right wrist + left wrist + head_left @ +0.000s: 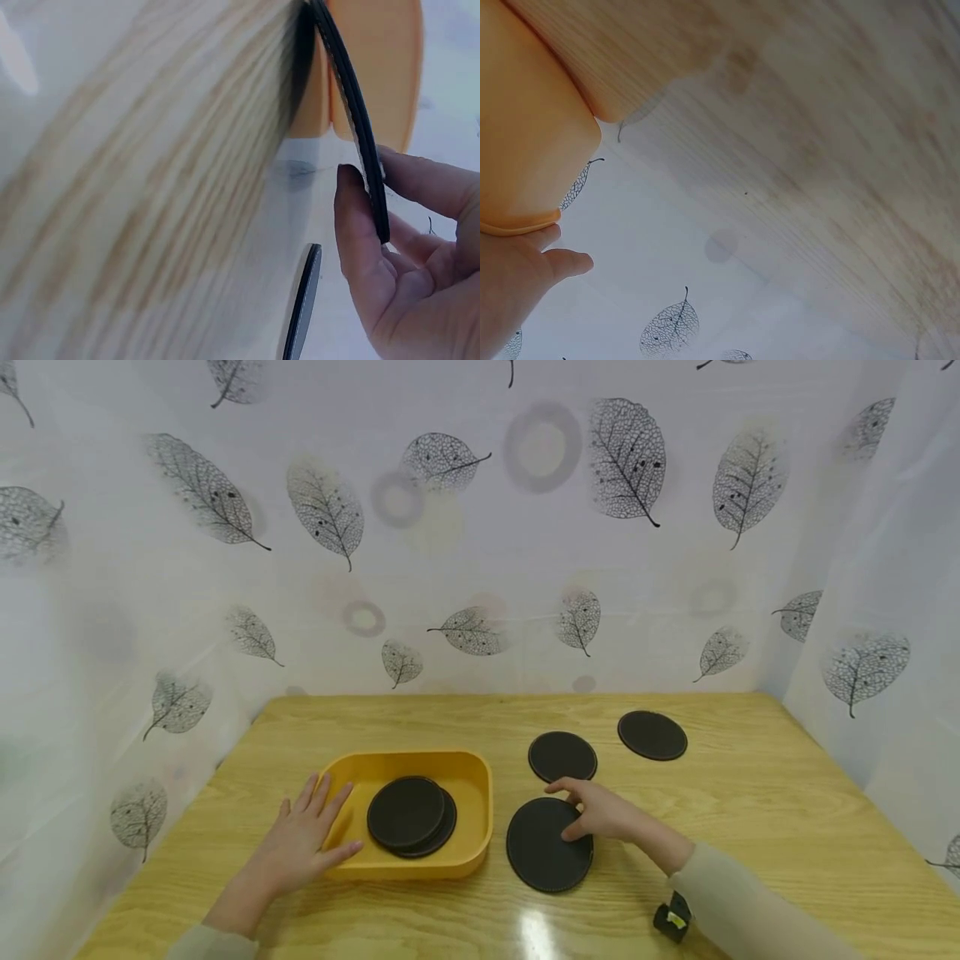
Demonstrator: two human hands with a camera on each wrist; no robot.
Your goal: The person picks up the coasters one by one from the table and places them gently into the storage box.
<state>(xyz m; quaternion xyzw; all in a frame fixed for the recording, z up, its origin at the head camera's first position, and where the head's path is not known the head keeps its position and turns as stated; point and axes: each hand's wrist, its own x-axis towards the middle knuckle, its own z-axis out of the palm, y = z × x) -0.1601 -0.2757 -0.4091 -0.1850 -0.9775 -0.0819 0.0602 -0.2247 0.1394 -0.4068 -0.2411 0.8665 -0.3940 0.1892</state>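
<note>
My right hand (600,812) pinches a round black coaster (546,852) at its right edge. In the right wrist view, the thumb and a finger lie on either side of the coaster (358,112), which is raised off the table. The left hand (303,835) spreads its fingers over the left rim of a yellow tray (476,827). In the left wrist view, that hand (514,274) touches the tray's rim (517,225). Inside the tray two black coasters (405,812) overlap, one on the other.
Two more black coasters lie on the wooden table (750,793): a nearer coaster (562,755) just beyond my right hand and a farther coaster (652,735) to its right. A leaf-patterned curtain (480,552) stands behind and at the sides. A wrist camera (672,918) sits below my right forearm.
</note>
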